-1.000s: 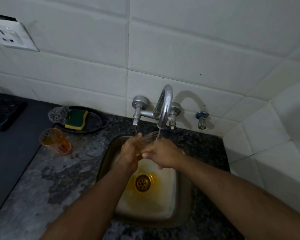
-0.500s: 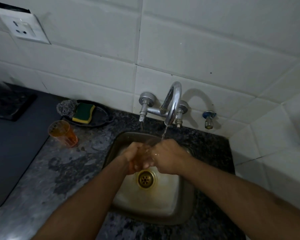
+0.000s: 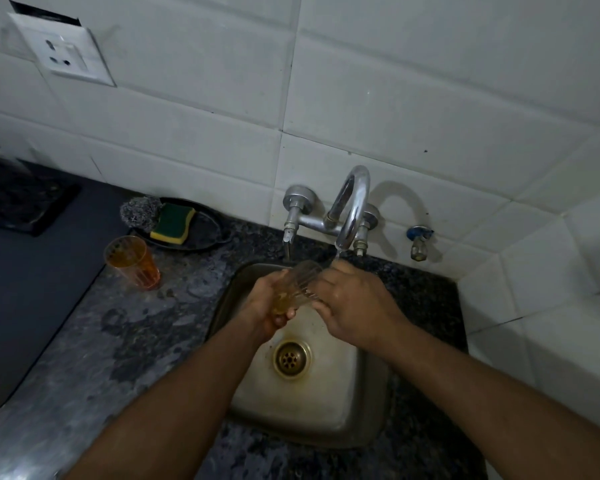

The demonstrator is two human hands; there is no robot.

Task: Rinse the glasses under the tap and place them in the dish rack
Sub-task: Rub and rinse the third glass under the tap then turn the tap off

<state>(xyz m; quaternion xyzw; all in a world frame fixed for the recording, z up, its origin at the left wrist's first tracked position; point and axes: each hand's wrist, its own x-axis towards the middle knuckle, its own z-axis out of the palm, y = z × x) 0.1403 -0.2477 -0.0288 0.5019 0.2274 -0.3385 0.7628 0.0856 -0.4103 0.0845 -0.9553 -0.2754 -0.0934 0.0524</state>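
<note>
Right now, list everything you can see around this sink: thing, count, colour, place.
clear glass: 1, transparent with an amber tint low down, tilted over the sink below the spout
orange glass: 1, upright on the counter left of the sink
tap: 1, chrome, wall-mounted, water running
small valve: 1, blue handle, on the wall right of the tap
sink: 1, steel
drain: 1, brass, sink floor
black tray: 1, counter by the wall
sponge: 1, green and yellow, on the tray
steel scrubber: 1, grey, on the tray
socket: 1, white, upper left wall
counter: dark speckled stone
left hand: grips the clear glass
right hand: on the glass at its rim end
</note>
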